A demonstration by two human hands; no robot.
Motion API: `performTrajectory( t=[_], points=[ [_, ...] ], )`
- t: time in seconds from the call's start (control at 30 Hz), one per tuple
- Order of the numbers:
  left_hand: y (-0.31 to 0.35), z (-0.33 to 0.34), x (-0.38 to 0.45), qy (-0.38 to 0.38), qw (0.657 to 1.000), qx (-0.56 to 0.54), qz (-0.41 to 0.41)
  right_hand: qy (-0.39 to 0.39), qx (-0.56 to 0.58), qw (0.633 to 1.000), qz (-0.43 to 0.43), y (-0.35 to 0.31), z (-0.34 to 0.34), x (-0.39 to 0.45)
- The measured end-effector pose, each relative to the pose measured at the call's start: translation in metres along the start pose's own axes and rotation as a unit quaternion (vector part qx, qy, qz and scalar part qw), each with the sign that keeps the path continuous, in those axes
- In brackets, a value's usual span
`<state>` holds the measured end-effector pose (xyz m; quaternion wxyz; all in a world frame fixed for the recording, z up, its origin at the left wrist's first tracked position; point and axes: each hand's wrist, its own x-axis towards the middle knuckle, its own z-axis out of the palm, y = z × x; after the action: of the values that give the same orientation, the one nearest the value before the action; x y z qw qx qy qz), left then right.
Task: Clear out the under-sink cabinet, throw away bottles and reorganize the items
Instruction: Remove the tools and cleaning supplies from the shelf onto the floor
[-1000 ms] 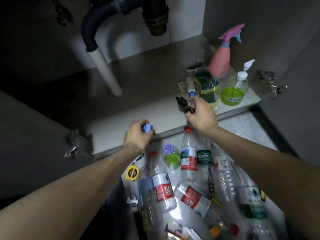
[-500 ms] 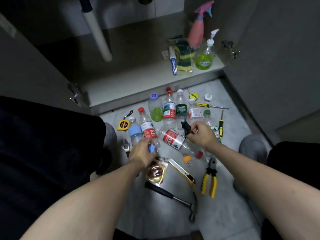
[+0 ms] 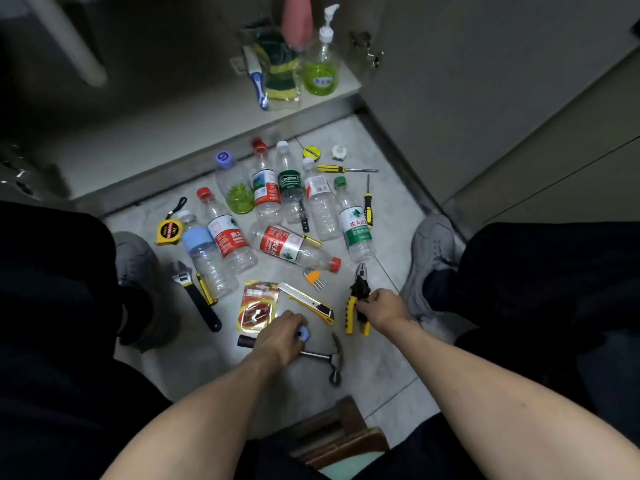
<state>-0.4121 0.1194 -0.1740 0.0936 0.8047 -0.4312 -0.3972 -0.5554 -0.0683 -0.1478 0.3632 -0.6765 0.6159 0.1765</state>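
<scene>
The left hand (image 3: 281, 336) is curled round a small blue object (image 3: 302, 334), too hidden to name, just above the hammer (image 3: 325, 359) handle. The right hand (image 3: 381, 306) pinches a small black object (image 3: 362, 295) beside the yellow-handled pliers (image 3: 356, 306); whether it touches them I cannot tell. Both pieces look light and rigid, so a fingertip pinch should do.

Beyond both grips, toward the cabinet floor (image 3: 194, 133), lie 8 plastic bottles (image 3: 273, 188) on the tile, apparently empty. I judge them feather-light, thin-walled, smooth and prone to roll or crumple. Taking each at the capped neck, or round the labelled middle such as the red-labelled bottle (image 3: 287, 247), would hold best.
</scene>
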Motion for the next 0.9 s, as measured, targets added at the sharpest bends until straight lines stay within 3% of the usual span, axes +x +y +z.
performTrajectory(
  t=[0.13, 0.27, 0.4, 0.6, 0.9],
  points=[
    [0.0, -0.004, 0.008, 0.002, 1.0, 0.004, -0.007, 0.018, 0.025, 0.999, 0.041, 0.01, -0.001, 0.004],
    [0.002, -0.004, 0.015, 0.001, 1.0, -0.003, -0.016, -0.013, 0.027, 0.995, 0.09, 0.02, 0.0, 0.01],
    [0.001, 0.0, 0.015, 0.02, 0.999, -0.01, -0.026, -0.067, 0.01, 0.994, 0.083, 0.018, 0.016, 0.003],
    [-0.001, -0.004, 0.013, 0.018, 0.999, -0.019, -0.038, -0.062, -0.039, 0.993, 0.091, 0.03, 0.03, -0.008],
    [0.002, -0.008, 0.011, 0.007, 0.998, -0.012, -0.056, -0.153, -0.053, 0.978, 0.13, 0.038, 0.04, -0.021]
  ],
)
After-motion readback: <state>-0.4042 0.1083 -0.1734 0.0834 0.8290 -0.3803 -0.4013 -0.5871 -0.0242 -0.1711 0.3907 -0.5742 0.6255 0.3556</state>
